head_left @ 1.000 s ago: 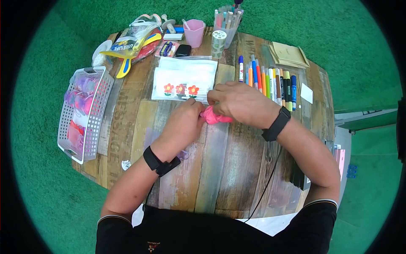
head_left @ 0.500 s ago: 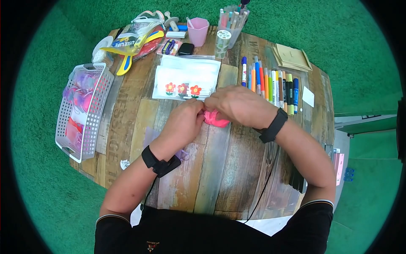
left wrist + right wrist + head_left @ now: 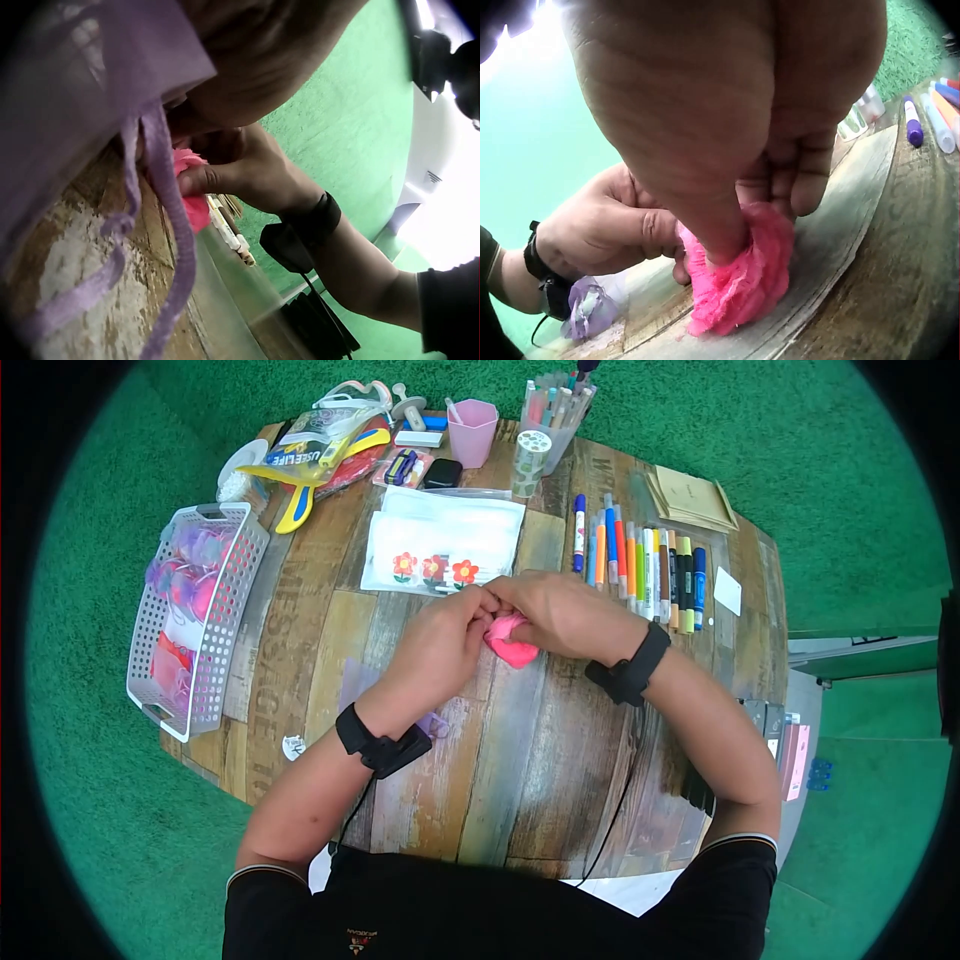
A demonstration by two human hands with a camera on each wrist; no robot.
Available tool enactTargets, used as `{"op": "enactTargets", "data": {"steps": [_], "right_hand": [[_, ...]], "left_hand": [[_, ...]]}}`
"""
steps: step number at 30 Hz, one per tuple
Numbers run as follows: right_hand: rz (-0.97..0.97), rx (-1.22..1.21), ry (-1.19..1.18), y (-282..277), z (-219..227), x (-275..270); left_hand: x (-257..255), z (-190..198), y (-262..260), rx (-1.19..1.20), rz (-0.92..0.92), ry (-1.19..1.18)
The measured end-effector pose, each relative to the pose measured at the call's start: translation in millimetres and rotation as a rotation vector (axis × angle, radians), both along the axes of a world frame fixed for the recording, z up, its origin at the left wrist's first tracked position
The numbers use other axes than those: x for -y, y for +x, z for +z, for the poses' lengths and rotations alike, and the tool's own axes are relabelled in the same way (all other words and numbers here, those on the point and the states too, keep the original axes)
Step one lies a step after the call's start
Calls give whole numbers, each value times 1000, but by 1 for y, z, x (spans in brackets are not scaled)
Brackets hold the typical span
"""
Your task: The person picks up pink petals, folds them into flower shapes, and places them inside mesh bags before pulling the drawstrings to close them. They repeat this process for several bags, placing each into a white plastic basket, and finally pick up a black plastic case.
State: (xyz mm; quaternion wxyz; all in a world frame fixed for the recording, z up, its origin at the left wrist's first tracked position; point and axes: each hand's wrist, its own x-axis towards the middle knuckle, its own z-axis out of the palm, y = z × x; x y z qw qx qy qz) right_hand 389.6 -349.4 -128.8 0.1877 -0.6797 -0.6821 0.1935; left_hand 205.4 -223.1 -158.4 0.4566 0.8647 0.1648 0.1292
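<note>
A crumpled bright pink piece (image 3: 514,650) is held between both hands over the middle of the table. The left hand (image 3: 432,643) pinches its left edge with thumb and fingers. The right hand (image 3: 572,615) grips it from above; in the right wrist view the right thumb presses into the folds of the pink piece (image 3: 761,281), and the left hand (image 3: 604,225) meets it at the side. Purple sheer fabric with a ribbon (image 3: 172,225) hangs close to the left wrist camera. The fingertips are partly hidden behind the hands.
Beyond the hands lies a white pack with red flowers (image 3: 445,525). Right of it is a row of markers (image 3: 650,570), with brown paper (image 3: 690,497) behind. A white basket (image 3: 215,645) stands at the left, a pink cup (image 3: 472,435) and a pen holder at the back.
The right hand has shifted and turned slightly against the left, and the pink piece sits a little lower, more of it showing between the hands. The head view has shifted slightly.
</note>
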Motion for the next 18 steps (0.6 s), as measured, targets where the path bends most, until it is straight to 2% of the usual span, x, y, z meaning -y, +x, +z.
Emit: {"op": "enactTargets", "data": {"steps": [4, 7, 10, 13, 14, 16, 18], "right_hand": [[-61, -123, -22, 3, -2, 6], [-276, -424, 91, -8, 9, 13], [-464, -647, 192, -33, 25, 16], [-590, -848, 389, -60, 17, 18], [-621, -804, 446, -69, 13, 19], [-693, -886, 483, -86, 2, 20], [-761, -988, 526, -105, -2, 20]], "left_hand": [[2, 16, -10, -38, 23, -167], [7, 29, -21, 23, 36, -302], [15, 26, -22, 180, -29, -554], [19, 33, -26, 145, 4, -980], [20, 33, -29, 167, -4, -1038], [24, 32, -36, 205, -24, -1157], [30, 30, -41, 233, 21, -1174]]}}
